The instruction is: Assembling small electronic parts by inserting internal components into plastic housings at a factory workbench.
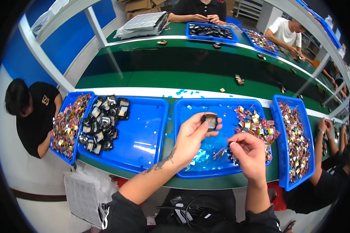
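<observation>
My left hand point(198, 132) is closed round a small black square housing point(210, 122), its face turned up under the thumb. To its right my right hand point(247, 153) is closed in a pinch on a small dark part; what exactly it is I cannot make out. Both hands are over a blue tray point(179, 112). In that tray a heap of small circuit pieces with coloured wires point(256, 126) fills the right side. Blue and clear film scraps point(200, 158) are scattered on its bottom. Left of it, another blue tray point(164, 116) holds black square housings point(101, 122) piled along its left side.
Narrow blue bins full of wired circuit pieces flank the trays, one at left point(70, 128) and one at right point(295, 143). Beyond the white ledge runs a green conveyor belt point(175, 79) with scattered parts. Several people work around the line. A white frame post point(44, 54) rises at left.
</observation>
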`<act>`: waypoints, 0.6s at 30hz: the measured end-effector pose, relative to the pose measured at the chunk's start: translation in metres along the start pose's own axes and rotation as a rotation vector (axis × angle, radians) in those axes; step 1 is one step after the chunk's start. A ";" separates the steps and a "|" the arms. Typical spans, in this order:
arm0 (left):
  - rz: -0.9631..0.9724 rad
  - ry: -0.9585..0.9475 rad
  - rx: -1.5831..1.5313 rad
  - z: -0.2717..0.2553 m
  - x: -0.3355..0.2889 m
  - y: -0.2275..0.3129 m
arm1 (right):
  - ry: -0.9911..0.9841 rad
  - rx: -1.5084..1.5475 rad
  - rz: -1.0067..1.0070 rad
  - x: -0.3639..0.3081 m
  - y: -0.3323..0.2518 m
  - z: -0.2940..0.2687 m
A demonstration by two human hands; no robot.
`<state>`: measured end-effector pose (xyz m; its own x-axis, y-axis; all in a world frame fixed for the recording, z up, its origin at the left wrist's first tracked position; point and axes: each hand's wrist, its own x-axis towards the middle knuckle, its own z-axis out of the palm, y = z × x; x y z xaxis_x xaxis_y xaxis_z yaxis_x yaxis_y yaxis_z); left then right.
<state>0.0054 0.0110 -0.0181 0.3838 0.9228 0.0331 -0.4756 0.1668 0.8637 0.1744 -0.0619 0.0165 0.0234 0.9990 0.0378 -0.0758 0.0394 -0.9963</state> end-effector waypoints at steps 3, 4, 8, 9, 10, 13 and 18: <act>-0.016 0.023 0.008 0.003 0.002 -0.005 | 0.038 -0.105 -0.058 0.002 0.006 0.009; -0.047 0.015 0.016 0.004 0.000 -0.004 | 0.072 -0.164 -0.116 0.005 0.014 0.009; -0.062 0.012 0.110 -0.001 -0.006 -0.002 | 0.153 -0.547 -0.300 0.018 0.012 0.022; -0.062 0.015 0.147 -0.001 -0.008 -0.002 | 0.157 -0.549 -0.298 0.018 0.011 0.023; -0.065 0.010 0.145 0.000 -0.008 -0.001 | 0.233 -0.509 -0.292 0.017 0.010 0.025; -0.093 -0.072 0.110 0.001 -0.008 0.001 | 0.357 -0.454 -0.296 0.016 0.001 0.029; -0.088 -0.154 0.011 0.003 -0.009 0.000 | 0.272 -0.589 -0.338 0.016 0.005 0.022</act>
<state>0.0045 0.0011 -0.0171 0.5408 0.8405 0.0330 -0.4265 0.2402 0.8720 0.1522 -0.0455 0.0139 0.2029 0.8907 0.4067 0.5266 0.2509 -0.8122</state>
